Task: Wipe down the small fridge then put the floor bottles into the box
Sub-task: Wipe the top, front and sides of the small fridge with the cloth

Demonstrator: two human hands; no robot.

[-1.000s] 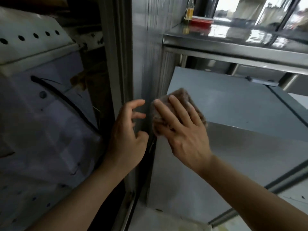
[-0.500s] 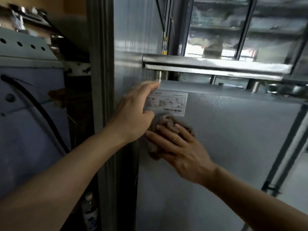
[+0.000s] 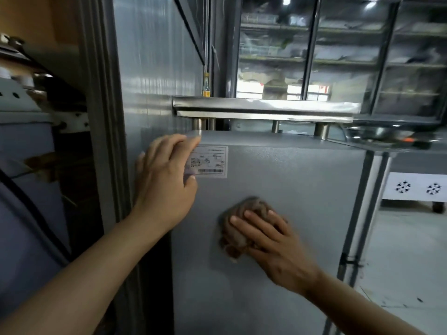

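Fridge fills the centre: grey side panel facing the camera, tucked under a steel counter.

R hand lies flat on a brown rag, fingers straight and spread, pressing it to the panel at about 5 o'clock from the label. Flat palm spreads pressure over the whole wad, so more cloth meets metal per stroke (my read, not seen). The rag is bunched, not folded; part pokes out at 12 and 8 o'clock of the fingers.

L hand sits at the fridge's upper rear corner, 9 o'clock from the label, fingers bent over the top edge, thumb laid across the label's left end. Prob. bracing the cabinet so it doesn't shift under the wiping push; grip looks loose, holding on to the edge and no more.

Step in hand: wipe-down, side panel. Lower half of the panel not yet reached by the rag, as far as can be judged; surface too matte to tell wet from dry.

Counts:
- hands: 2
- rag: 1
- label: 1
- bottle: 1, on the counter at 12 o'clock of the L hand (not a floor bottle)
- counter legs visible: 4, approx.
- floor bottles: 0 in view
- box: 0 in view

Floor at 3 o'clock shows bare grey. Bottle stage not begun.
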